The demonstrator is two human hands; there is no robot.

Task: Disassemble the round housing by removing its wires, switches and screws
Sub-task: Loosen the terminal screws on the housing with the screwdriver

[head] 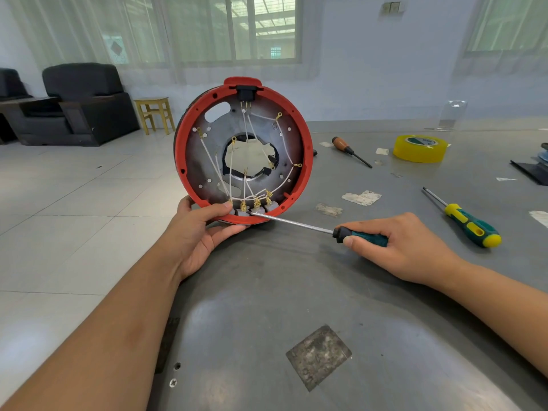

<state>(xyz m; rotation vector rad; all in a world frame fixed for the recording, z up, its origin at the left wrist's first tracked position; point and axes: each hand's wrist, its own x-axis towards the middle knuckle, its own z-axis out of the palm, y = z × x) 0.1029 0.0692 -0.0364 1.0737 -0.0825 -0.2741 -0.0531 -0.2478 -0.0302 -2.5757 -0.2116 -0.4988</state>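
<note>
Round housing (189,161) is held upright on edge at the desk (296,292) corner, its lower rim gripped by the left hand (204,229). Screwdriver (296,225) is gripped by the right hand (397,244); its shaft runs left and slightly up, tip at the switches (255,209), likely for prying.

The round housing (189,137), red-rimmed with a grey metal plate inside, stood on edge at the corner of my grey table (296,292), open side facing me. A ragged hole gaped at its centre. White wires (212,157) with brass terminals crossed the plate, running from a black socket (245,93) at the top down to a row of grey switches (257,209) along the bottom rim. The tip of a long screwdriver (293,223) touched the switches from the right, its shaft slanting low over the table.
</note>
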